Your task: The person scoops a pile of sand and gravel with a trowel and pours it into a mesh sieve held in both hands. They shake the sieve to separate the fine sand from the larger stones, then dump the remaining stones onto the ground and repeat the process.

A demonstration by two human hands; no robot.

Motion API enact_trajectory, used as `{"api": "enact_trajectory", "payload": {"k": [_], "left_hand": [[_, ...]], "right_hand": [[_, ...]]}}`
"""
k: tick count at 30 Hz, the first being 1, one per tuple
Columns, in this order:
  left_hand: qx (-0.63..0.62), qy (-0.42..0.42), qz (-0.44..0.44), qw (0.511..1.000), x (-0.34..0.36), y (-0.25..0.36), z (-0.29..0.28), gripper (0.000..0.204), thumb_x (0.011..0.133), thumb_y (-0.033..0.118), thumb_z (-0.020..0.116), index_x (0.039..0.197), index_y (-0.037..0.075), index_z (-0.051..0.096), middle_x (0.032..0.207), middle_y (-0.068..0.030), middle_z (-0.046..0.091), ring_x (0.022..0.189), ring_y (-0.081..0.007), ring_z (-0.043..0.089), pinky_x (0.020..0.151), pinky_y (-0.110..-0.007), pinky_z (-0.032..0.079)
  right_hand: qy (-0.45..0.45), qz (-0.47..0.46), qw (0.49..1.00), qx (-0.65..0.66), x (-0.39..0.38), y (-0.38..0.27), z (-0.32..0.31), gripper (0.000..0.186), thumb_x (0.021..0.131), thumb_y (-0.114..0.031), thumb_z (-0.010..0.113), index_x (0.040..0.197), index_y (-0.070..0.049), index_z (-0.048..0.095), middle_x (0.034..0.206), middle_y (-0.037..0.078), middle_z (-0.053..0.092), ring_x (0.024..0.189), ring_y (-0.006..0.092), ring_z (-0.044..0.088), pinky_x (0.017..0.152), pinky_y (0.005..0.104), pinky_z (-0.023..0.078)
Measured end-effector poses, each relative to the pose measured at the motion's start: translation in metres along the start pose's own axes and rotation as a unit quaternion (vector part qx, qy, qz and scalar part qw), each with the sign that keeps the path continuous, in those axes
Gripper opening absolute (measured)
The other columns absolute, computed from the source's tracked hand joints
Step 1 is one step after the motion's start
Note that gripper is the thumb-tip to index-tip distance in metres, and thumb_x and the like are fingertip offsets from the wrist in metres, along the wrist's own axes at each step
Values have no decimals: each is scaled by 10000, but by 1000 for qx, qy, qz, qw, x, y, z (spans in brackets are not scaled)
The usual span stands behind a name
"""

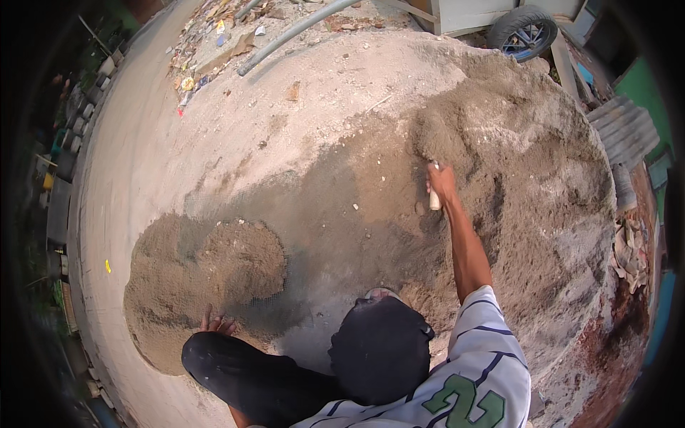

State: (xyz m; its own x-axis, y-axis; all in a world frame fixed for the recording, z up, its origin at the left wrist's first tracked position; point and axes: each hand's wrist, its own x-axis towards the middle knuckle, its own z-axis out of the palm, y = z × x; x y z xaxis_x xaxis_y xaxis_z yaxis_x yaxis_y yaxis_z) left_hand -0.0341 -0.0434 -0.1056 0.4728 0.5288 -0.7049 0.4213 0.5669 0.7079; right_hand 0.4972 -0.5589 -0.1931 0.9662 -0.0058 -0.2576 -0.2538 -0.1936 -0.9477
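Note:
My right hand (442,182), arm stretched forward, is closed around the short pale handle (434,201) of a hand tool that looks like a trowel. Its head cannot be made out against the brown sand (446,135) by the fist. At the lower left, my left hand (220,324) shows only partly beyond my dark-trousered knee (207,353). Its fingers look apart, at the near edge of a low, rounded sand mound (228,257), with nothing seen in them. Damp grey-brown sand (321,192) lies spread between the two hands.
Rough, lumpy sand (542,185) covers the right side. A grey pipe (296,37) lies at the back beside scattered litter (207,60). Farther right are a wheel with a tyre (523,33) and a corrugated sheet (624,128). A pale paved strip (114,178) runs along the left.

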Motion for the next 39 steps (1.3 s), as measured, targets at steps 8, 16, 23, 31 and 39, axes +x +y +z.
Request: {"api": "enact_trajectory", "payload": {"k": [8, 16, 23, 31, 39], "left_hand": [[-28, 10, 54, 998, -11, 5, 19, 658, 935, 147, 594, 1505, 203, 269, 1401, -149, 483, 1043, -304, 633, 828, -422, 565], [-24, -16, 54, 998, -2, -10, -3, 657, 942, 149, 589, 1508, 186, 259, 1397, -169, 482, 1035, -315, 643, 820, -392, 569], [-19, 0, 59, 998, -13, 4, 14, 648, 951, 155, 578, 1511, 186, 254, 1378, -166, 504, 1058, -327, 640, 836, -391, 560], [-22, 17, 91, 995, -11, -1, 19, 601, 950, 123, 565, 1494, 169, 312, 1365, -178, 515, 1003, -321, 665, 787, -386, 587], [-27, 23, 94, 995, -10, -11, 5, 620, 938, 112, 578, 1493, 164, 307, 1406, -188, 475, 1034, -333, 648, 801, -400, 578]], "right_hand": [[-163, -280, 907, -270, -184, -58, 133, 231, 920, -233, 548, 867, -13, 501, 631, 73, 545, 474, 139, 544, 416, 301, 420], [-201, 53, 977, 45, -233, -22, 132, 198, 905, -205, 560, 940, -15, 516, 667, 95, 542, 479, 187, 518, 432, 337, 416], [122, 160, 975, 99, -78, 58, -91, 148, 879, -142, 525, 791, -23, 518, 628, 59, 517, 454, 146, 489, 384, 300, 422], [180, 64, 981, 43, -93, 64, -78, 234, 955, -215, 501, 826, -19, 513, 627, 65, 524, 479, 157, 503, 440, 312, 439], [-28, 1, 999, -36, -177, -7, 3, 192, 937, -201, 530, 915, -12, 551, 676, 48, 539, 481, 128, 500, 418, 281, 419]]}}
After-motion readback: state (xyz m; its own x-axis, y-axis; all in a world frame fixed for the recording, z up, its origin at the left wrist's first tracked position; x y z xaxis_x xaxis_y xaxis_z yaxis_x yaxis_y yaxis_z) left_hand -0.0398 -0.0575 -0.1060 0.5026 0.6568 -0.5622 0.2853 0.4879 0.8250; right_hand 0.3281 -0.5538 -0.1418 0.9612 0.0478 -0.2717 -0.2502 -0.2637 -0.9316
